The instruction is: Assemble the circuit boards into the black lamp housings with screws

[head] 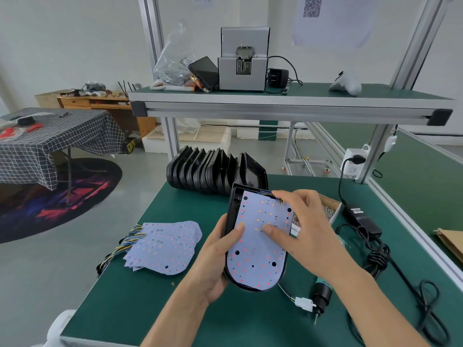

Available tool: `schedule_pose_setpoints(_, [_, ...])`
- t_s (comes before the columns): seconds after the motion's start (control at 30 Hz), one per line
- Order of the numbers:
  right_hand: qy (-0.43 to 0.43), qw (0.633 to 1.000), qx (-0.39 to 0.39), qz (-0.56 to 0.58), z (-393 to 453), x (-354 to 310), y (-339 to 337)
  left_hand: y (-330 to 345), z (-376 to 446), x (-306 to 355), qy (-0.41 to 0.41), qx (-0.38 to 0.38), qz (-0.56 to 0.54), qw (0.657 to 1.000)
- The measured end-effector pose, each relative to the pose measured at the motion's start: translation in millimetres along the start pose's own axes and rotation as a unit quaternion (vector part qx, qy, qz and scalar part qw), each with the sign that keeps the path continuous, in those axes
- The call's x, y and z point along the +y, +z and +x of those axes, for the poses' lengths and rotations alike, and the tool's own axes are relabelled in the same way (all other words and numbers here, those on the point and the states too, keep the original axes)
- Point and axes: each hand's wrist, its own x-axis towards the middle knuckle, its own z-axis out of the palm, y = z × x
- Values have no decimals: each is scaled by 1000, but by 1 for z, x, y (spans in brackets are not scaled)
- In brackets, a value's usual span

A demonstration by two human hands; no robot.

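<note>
two hands (218, 256) seat board (258, 249), no legible label

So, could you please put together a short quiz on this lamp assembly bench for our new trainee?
1. True or false: the left hand grips the black housing that has a circuit board lying in it.
2. Which item lies on the green bench nearest the right forearm? A) electric screwdriver B) phone C) plastic bag
3. Fill in: the loose circuit boards are stacked to the ____ of the held housing.

Key: 1 true. 2 A. 3 left. For reference, the right hand presses on the board with flat fingers, and the spare housings stand in a row behind.
</note>
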Motion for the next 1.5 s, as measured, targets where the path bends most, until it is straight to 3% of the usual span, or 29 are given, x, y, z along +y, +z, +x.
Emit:
schedule_pose_setpoints(0.1, [1,998,9,70,-2,4,7,3,-1,2,-15,-2,7,1000])
schedule_pose_setpoints(0.33, [-38,993,3,112,0,1,9,0,-2,1,-40,-8,-24,999])
schedule_pose_setpoints(0.87, [-8,991,34,131,-1,9,16,4,2,2,-79,0,20,997])
schedule_pose_setpoints(1.2, [7,994,1,112,-3,8,10,-3,2,-9,-1,-16,75,997])
schedule_pose_setpoints(1.5, [106,972,67,201,-9,2,9,-1,-1,-8,-9,-1,50,999])
